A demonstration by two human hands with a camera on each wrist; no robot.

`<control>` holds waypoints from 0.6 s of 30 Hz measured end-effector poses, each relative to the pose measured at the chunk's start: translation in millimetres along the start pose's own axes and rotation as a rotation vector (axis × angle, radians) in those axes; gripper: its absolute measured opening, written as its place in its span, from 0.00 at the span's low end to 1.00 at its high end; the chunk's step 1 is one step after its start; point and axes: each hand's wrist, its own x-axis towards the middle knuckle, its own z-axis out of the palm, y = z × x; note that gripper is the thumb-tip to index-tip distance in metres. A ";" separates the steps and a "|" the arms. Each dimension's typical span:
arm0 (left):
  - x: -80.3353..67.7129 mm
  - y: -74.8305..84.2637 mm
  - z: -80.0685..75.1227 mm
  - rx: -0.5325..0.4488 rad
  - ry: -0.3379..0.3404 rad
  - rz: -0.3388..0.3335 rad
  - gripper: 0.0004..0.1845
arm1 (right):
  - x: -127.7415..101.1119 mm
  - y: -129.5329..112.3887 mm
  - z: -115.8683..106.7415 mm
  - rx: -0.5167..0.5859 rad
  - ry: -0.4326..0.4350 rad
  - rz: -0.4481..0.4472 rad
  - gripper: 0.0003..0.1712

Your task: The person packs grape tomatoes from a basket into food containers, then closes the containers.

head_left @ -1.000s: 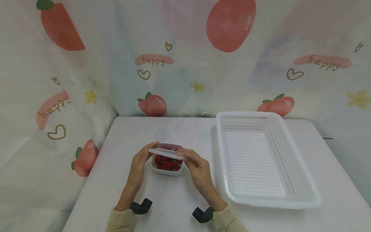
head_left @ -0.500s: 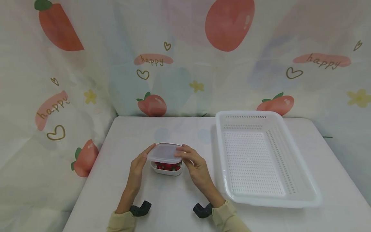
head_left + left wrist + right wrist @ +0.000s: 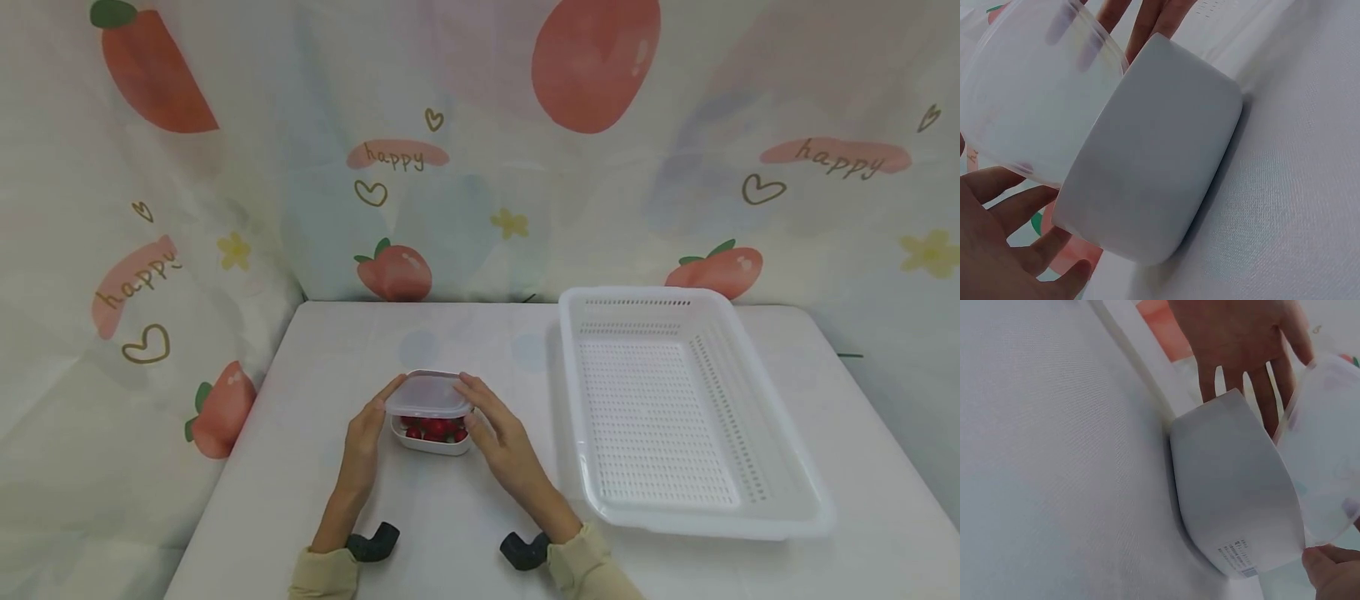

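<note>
A small white food box [image 3: 430,447] stands on the table with small round red fruits [image 3: 437,428] inside, some showing green bits. Over it slants a translucent lid [image 3: 427,396], its front edge raised above the rim and its back close to the box. My left hand [image 3: 362,442] holds the lid's left side, fingertips [image 3: 1047,197] along the lid and box edge. On the right side, my right hand [image 3: 513,442] holds the lid between thumb and fingers, the thumb near its front corner. Its long fingers [image 3: 1263,400] reach down beside the box.
A large white perforated basket [image 3: 705,523] stands on the right part of the white table [image 3: 465,542]. Behind the table hangs a printed fruit cloth [image 3: 480,250]. A dark curved piece sits at each wrist.
The lid has tipped flatter over the box, covering more of the fruits, and shifted slightly right over the last half second. My right fingers have moved from its top to its right edge.
</note>
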 end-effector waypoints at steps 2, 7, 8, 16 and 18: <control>0.3 -0.3 0.5 0.003 -0.001 0.008 0.27 | -0.5 -1.5 0.7 -0.004 -0.005 0.001 0.27; 1.5 -3.0 0.7 0.002 -0.009 0.028 0.28 | 0.2 -3.6 2.9 -0.017 -0.009 0.012 0.28; 1.6 -3.9 0.6 0.002 -0.010 0.028 0.28 | 0.6 -3.4 3.4 -0.021 -0.009 0.012 0.28; 1.4 -13.5 0.8 -0.004 -0.021 0.029 0.28 | 1.6 5.6 4.6 -0.039 -0.017 -0.055 0.29; 0.7 -15.6 1.5 -0.008 -0.021 0.037 0.28 | 1.3 8.7 4.2 -0.035 -0.025 -0.068 0.30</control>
